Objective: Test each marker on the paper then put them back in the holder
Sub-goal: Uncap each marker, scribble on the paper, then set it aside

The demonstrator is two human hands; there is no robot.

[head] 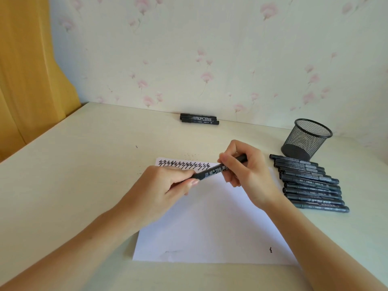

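Observation:
I hold one black marker [212, 171] with both hands above the white paper [210, 223]. My left hand [168, 185] pinches its lower left end and my right hand [243, 166] grips its upper right part. A row of black zigzag test marks [184, 164] runs along the paper's far edge. Several black markers [308, 181] lie side by side on the table to the right of the paper. Behind them the black mesh holder [304, 139] stands upright, with nothing visible inside it.
A small stack of black markers [199, 119] lies at the back of the cream table [84, 164] against the flowered wall. A yellow curtain [27, 70] hangs on the left. Near the paper's lower right corner is a small ink squiggle [270, 250].

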